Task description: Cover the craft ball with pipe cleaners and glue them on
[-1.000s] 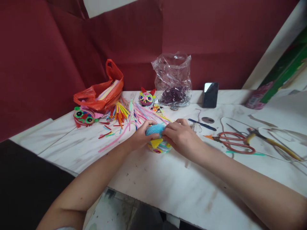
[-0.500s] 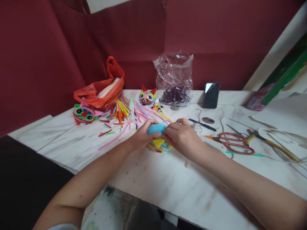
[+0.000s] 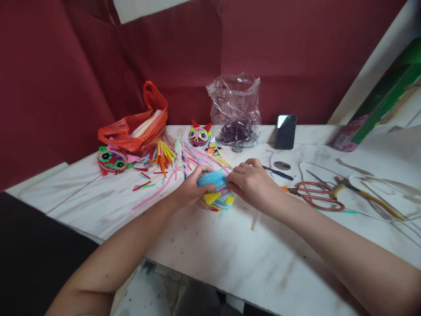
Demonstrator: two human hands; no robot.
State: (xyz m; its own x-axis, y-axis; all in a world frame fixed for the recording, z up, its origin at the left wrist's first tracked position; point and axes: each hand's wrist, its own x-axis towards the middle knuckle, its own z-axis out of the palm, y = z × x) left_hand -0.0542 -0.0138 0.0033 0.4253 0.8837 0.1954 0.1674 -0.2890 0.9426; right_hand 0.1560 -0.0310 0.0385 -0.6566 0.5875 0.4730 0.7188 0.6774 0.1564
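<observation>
A round pipe-cleaner figure [image 3: 217, 202], light blue on top with striped pastel sides and yellow pieces, stands at the near middle of the marble table. My left hand [image 3: 196, 186] is wrapped round its left side, thumb across the front. On its upper right, the fingers of my right hand [image 3: 246, 179] are pinched together against the figure; whatever lies between the fingertips is hidden. Behind my hands spreads a heap of pipe cleaners [image 3: 187, 153] in pink, blue and white.
Two finished-looking figures, one red-green [image 3: 112, 160] and one with red ears [image 3: 199, 135], stand behind. A red plastic bag [image 3: 131, 129], clear bag [image 3: 235, 114] and phone [image 3: 285, 131] line the back. Red-handled scissors [image 3: 317, 195], pliers [image 3: 368, 195] and a dark-blue tool [image 3: 279, 173] lie right.
My right hand has drawn slightly away from the figure's top, uncovering more of its right side. The left hand keeps its hold. The whole view has shifted a little.
</observation>
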